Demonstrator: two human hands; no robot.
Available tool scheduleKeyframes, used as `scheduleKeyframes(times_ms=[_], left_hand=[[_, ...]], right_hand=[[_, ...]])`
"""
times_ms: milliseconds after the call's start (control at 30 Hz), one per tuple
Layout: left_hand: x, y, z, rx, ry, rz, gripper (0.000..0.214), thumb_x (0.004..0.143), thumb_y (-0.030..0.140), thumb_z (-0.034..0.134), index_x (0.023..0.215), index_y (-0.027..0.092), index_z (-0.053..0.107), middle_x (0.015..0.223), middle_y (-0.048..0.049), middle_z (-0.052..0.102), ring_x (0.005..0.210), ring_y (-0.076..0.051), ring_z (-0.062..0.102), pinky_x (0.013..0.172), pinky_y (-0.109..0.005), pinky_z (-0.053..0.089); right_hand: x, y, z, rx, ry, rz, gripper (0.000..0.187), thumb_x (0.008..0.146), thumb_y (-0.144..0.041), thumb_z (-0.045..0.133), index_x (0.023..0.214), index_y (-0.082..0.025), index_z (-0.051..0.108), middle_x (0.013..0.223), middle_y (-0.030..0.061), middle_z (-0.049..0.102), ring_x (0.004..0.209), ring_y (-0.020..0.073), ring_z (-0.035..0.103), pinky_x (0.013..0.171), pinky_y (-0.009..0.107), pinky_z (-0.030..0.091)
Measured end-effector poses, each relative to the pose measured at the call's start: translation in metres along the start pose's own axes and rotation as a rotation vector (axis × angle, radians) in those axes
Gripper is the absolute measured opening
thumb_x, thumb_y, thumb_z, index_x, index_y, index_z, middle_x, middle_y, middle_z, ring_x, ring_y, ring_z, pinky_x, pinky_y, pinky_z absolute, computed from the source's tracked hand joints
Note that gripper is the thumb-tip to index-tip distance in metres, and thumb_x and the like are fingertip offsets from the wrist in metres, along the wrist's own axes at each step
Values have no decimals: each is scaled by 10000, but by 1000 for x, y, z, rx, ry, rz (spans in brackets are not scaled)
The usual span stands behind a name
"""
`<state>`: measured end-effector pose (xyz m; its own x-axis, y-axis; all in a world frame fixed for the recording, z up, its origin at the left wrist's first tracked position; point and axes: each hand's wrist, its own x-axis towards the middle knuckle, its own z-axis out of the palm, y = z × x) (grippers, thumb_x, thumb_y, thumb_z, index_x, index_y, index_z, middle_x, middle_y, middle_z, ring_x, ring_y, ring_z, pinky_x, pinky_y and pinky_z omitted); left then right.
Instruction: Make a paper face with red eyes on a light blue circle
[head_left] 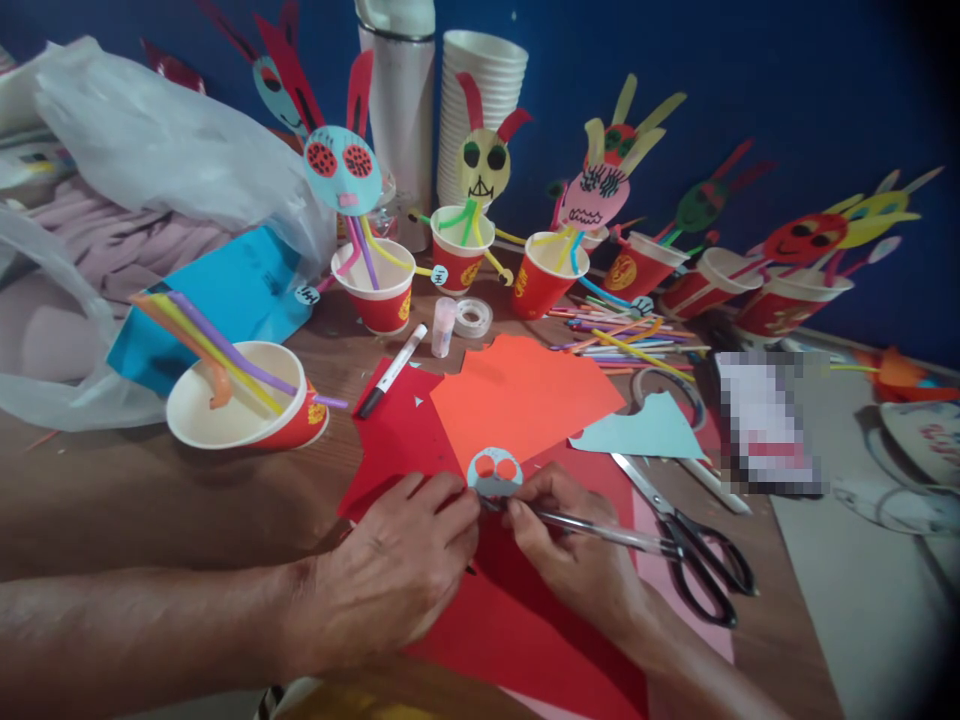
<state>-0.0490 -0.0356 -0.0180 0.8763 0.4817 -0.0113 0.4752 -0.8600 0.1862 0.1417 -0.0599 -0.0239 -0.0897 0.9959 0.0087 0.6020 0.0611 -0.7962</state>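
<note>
A small light-blue paper face (495,472) with two orange-red eyes lies over red and orange paper. My right hand (577,550) grips a pen (611,533) with a clear barrel, its tip at the face's lower edge. At the left edge of the face, my left hand (412,555) is closed, fingertips pressed on the disc. Under both hands is a red paper sheet (540,620), with an orange sheet (525,395) beyond it. Black-handled scissors (679,540) lie partly open to the right of my right hand.
A tipped paper cup (232,400) holds straws at left. Behind stand red cups with paper-face puppets (341,170), stacked white cups (480,110) and a tumbler (397,120). A marker (394,370), tape roll (472,318), loose straws (622,340) and a blurred phone-like object (765,420) lie around.
</note>
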Motion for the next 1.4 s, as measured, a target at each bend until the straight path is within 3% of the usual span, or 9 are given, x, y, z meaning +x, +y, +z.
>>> scheduleKeyframes(times_ms=[733, 1400], left_hand=[[0, 0, 0, 23, -17, 19, 185, 827, 166, 431, 950, 144, 567, 941, -84, 518, 873, -239, 434, 700, -387, 399], [2, 1, 1, -7, 0, -17, 178, 836, 187, 448, 957, 145, 571, 973, -100, 533, 914, -227, 456, 786, -372, 402]], right_hand=[[3, -3, -1, -10, 10, -17, 69, 798, -239, 502, 739, -203, 502, 531, -39, 596, 413, 72, 523, 404, 153, 378], [2, -3, 0, -19, 0, 19, 78, 793, -249, 503, 730, -209, 480, 542, -31, 603, 430, 83, 529, 426, 168, 394]])
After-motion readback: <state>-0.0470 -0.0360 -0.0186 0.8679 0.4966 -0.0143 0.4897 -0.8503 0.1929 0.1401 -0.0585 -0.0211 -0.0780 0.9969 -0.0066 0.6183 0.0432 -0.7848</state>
